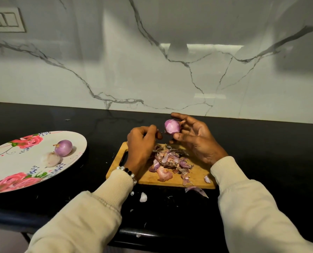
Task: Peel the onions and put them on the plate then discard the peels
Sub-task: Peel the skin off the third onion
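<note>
Your right hand raised over board, fingers curled round onion, palm facing left. Your left hand fisted, pinching peel strip just beside onion. Peels heaped on board. Two peeled onions on plate, left on worktop.

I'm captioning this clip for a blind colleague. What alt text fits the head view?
A right hand holds a purple onion above a wooden board piled with peels, while the left hand pinches a strip of skin. Two peeled onions sit on a floral plate to the left.
</note>
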